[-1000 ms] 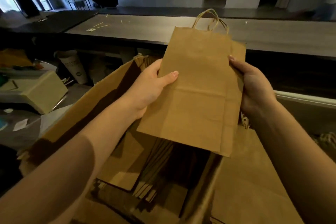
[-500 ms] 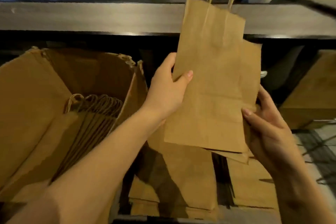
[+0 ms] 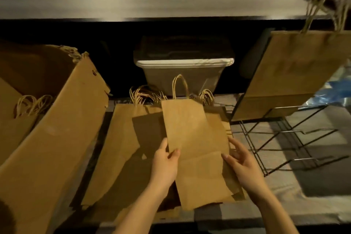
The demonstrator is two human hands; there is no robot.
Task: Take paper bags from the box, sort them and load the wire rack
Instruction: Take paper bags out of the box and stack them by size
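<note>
Cardboard box stands open at left with bags inside. The wire rack at right carries one large bag. Between them, over a flat bag pile, a small paper bag is pinched at its side edges by the left hand and right hand.

Held bag: matt brown kraft paper, creased across the near part; handles twisted paper cord. Left box: matt cardboard, far rim torn & rough. Right wire rack: thin dark metal, slight sheen. Far bin: smooth grey plastic w/ glossy white rim. Far counter: wood-grain, satin.
</note>
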